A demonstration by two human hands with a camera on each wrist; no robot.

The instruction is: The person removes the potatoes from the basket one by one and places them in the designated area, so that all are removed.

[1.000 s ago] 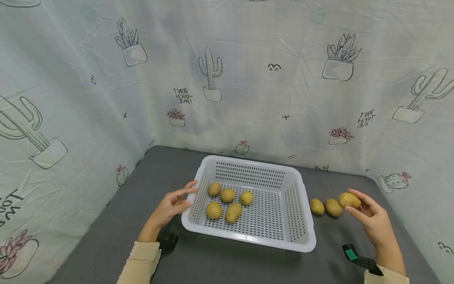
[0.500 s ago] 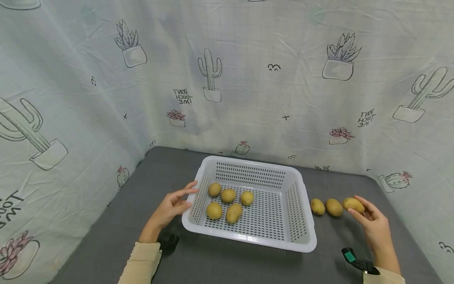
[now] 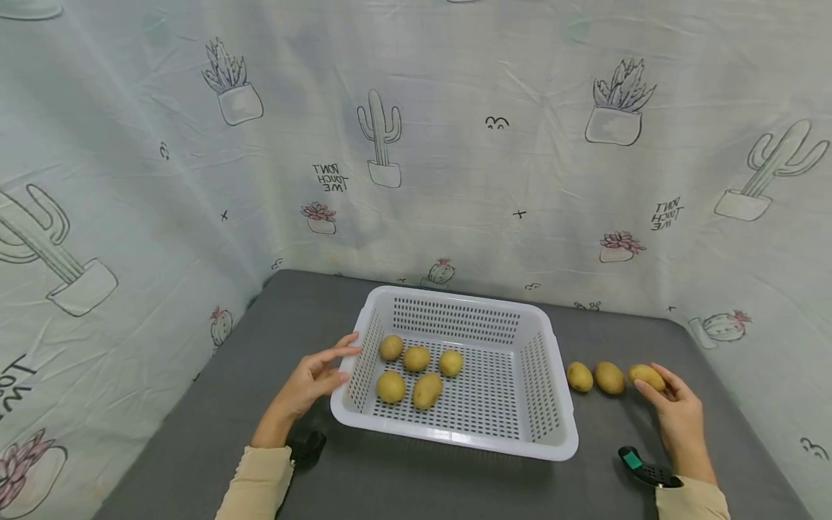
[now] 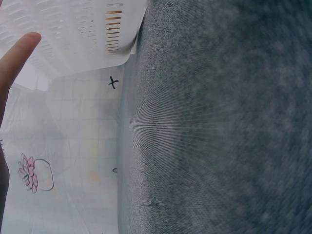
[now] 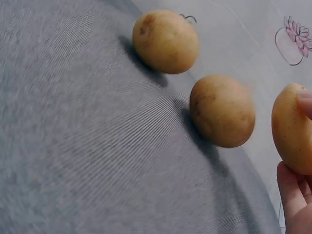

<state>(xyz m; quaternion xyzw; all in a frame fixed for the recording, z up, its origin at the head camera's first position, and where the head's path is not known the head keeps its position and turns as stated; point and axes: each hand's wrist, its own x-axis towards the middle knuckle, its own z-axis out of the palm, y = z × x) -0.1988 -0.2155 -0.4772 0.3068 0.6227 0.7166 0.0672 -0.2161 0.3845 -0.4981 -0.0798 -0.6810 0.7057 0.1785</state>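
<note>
Grey felt-like desk [image 3: 195, 404], walled by a pale cloth printed with cacti. Nearest the camera: two cream sleeves, a black strap by each wrist. Right hand [image 3: 676, 412] rests on the desk at the right, thumb and fingers curled round the end potato [image 3: 646, 376], which sits at or just on the surface; the wrist view shows fingertips on its skin. Beside it, a second potato [image 3: 609, 377] and a third potato [image 3: 579, 376] lie in a row, each just apart from its neighbour, the third near the white basket [image 3: 455, 440]. Left hand [image 3: 312, 379] has its fingers relaxed and nearly straight, touching the basket's left rim and gripping nothing. Five potatoes [image 3: 416, 368] lie clustered in the left half of the basket. My reading: potatoes are moving between basket and desk row, direction unclear; three out, five in, so roughly midway.
</note>
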